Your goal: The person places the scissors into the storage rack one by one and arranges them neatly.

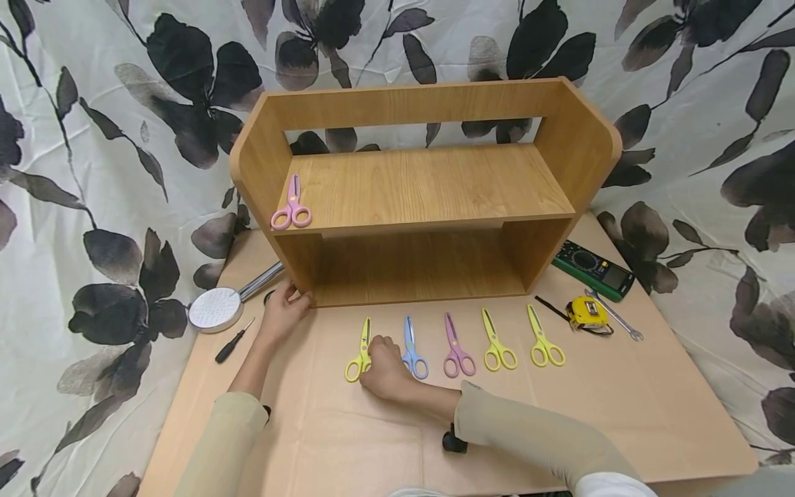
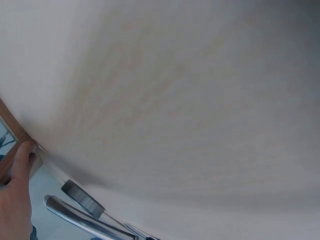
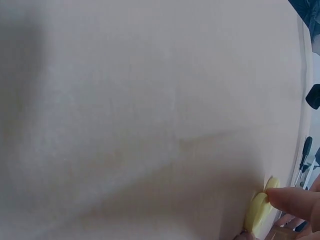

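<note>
1. The yellow scissors lie flat on the table, at the left end of a row of five, just in front of the shelf.
2. Our right hand rests on them. The fingers curl over the handle and touch it.
3. We think a good pick-up means pinching both loops tight and lifting straight up, so the blue scissors just beside stay put.
4. Our left hand presses on the shelf's bottom left corner with relaxed fingers. We think it should hold the shelf steady.
5. Pink scissors already lie on the shelf's left end.
6. We cannot see our right fingertips from above; the hand covers them.
7. The wrist views are blurry. The right one shows only a finger on a yellow edge.
</note>
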A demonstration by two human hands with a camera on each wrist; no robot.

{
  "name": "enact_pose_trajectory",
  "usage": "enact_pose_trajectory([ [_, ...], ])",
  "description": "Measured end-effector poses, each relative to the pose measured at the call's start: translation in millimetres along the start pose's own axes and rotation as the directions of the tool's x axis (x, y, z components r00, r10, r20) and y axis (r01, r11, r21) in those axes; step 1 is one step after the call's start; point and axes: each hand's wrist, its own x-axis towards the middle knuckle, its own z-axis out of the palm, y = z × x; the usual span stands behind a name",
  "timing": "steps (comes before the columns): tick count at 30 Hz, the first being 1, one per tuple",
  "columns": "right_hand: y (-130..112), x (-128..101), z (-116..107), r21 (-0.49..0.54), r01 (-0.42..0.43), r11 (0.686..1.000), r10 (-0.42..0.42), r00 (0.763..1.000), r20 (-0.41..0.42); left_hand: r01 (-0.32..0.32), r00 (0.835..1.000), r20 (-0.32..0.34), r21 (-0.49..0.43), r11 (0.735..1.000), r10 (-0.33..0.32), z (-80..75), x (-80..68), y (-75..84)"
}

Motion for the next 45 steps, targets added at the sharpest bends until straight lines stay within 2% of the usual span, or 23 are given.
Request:
enact_pose_trajectory([
  [12, -4.0, 3.3, -2.3, -0.048, -0.056, 0.997, 0.057, 0.998, 0.027, 0.006, 1.000, 0.002, -0.020, 1.000, -0.006, 0.2, -1.9, 0.9],
  [20, -2.2, 1.9, -5.5, -0.013, -0.036, 0.999, 0.036, 0.999, 0.038, -0.001, 1.000, -0.007, -0.013, 1.000, 0.001, 0.9, -2.0, 0.5],
  [27, 0.2, 1.4, -11.5, 0.069, -0.011, 0.998, 0.010, 1.000, 0.018, 0.001, 1.000, -0.006, -0.006, 1.000, -0.001, 1.8, -2.1, -1.6],
  [36, 10.8, -0.9, -6.5, 0.185, 0.000, 0.983, 0.000, 1.000, -0.002, 0.006, 1.000, -0.007, -0.021, 1.000, -0.007, 2.1, -3.9, 0.2],
  [45, 1.8, -11.0, -23.8, 0.319, 0.020, 0.948, -0.011, 1.000, -0.029, -0.007, 1.000, -0.012, -0.014, 1.000, 0.007, 2.1, -1.3, -2.7],
])
